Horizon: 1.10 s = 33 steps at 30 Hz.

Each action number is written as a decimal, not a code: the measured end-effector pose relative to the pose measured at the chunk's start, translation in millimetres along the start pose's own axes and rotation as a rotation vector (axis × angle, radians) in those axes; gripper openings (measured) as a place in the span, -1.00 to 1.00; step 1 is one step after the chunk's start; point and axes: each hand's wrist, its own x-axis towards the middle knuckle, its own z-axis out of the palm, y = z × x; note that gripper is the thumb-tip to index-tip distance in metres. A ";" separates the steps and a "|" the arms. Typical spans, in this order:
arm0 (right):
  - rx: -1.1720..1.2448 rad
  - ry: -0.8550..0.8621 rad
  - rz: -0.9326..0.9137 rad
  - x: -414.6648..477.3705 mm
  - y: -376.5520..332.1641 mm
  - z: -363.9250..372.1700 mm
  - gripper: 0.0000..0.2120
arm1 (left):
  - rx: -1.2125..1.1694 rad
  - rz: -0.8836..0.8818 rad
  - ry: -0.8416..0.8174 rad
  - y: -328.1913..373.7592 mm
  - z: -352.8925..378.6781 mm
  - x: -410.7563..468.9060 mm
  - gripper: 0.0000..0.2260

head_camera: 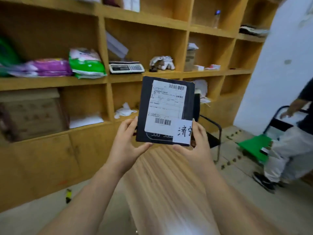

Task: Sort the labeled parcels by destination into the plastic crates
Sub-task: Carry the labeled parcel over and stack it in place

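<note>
I have the parcel (165,111) between my left hand (126,141) and right hand (197,143), above the table (166,184); shelves (55,81) behind, a person (291,150) right.

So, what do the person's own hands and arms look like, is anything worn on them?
Both are bare. The left hand and right hand wear no gloves and no visible rings. The left forearm and right forearm show no sleeve, watch or bracelet down to the picture's edge.
</note>
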 end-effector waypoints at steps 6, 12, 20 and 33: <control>0.091 -0.166 -0.112 46.8 -38.0 118.7 -0.13 | 0.151 -0.142 0.145 -67.3 -92.7 -0.5 -0.21; 0.096 -0.218 -0.136 90.8 -56.8 198.7 -0.13 | 0.164 -0.194 0.189 -131.6 -137.6 26.5 -0.22; 0.104 -0.294 -0.122 134.8 -80.5 307.7 -0.15 | 0.187 -0.257 0.231 -216.1 -201.5 54.8 -0.18; 0.354 -0.787 -0.326 145.4 -177.8 553.5 -0.15 | 0.562 -0.517 0.642 -290.2 -367.8 -24.2 -0.19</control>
